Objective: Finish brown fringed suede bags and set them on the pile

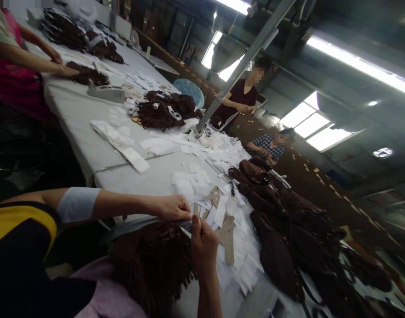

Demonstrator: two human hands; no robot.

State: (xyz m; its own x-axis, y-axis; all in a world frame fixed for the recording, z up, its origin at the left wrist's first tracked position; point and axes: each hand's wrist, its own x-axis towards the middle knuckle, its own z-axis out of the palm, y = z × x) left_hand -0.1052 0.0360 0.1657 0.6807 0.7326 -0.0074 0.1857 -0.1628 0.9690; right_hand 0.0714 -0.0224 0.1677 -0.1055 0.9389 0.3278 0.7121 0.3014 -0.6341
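My left hand [171, 206] reaches in from the left, fingers pinched together at the top edge of a brown fringed bag [152, 265] that lies in front of me. My right hand [204, 247] comes up from below, closed, with its thumb and fingers pinching the same spot on the bag's top edge. What sits between the fingertips is too small to name. Beige paper strips [227, 234] and white paper pieces [189, 185] lie on the white table [76, 132] just beyond my hands.
A heap of brown bags [288, 229] lies to the right, with more piles further up the table [162, 110]. A person in pink [13, 66] works at the far left; two other people [242, 95] stand or sit across the table. A slanted metal pole [242, 62] rises from the table.
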